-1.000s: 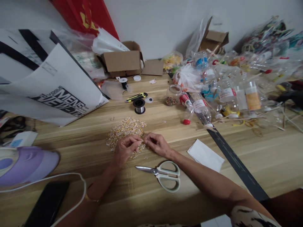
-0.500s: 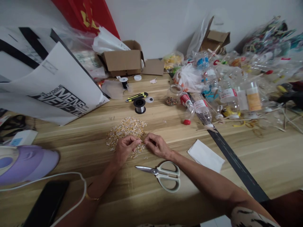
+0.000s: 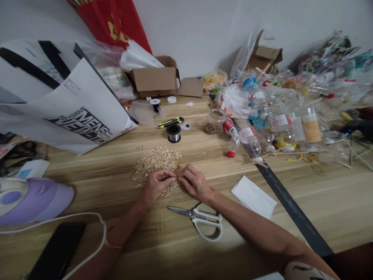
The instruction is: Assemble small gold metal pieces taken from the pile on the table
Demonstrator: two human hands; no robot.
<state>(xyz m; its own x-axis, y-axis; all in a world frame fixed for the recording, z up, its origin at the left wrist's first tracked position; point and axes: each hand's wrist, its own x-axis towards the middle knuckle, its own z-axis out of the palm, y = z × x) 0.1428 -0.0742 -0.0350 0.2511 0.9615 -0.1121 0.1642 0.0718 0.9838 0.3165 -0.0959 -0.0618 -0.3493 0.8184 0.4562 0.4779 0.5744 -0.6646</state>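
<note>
A heap of small gold and clear beads (image 3: 155, 161) lies on the wooden table (image 3: 320, 202). My left hand (image 3: 156, 184) rests at the heap's near edge, its fingers pinched together on something too small to name. My right hand (image 3: 194, 182) sits just to its right, fingers also pinched, the fingertips of both hands nearly touching at the heap. White-handled scissors (image 3: 201, 221) lie shut on the table right below my right wrist.
A white paper slip (image 3: 253, 196) and a long black strip (image 3: 291, 208) lie right of my arm. A wire spool (image 3: 174, 133), a yellow-black cutter (image 3: 169, 122), a bead jar (image 3: 212, 122), plastic bottles (image 3: 249, 140), a cardboard box (image 3: 154, 79), a printed bag (image 3: 72, 112), a purple cap (image 3: 35, 200) and a phone (image 3: 58, 252) surround.
The hands have drawn a little closer together at the bead heap. The view has shifted slightly, so everything sits a bit lower in the picture.
</note>
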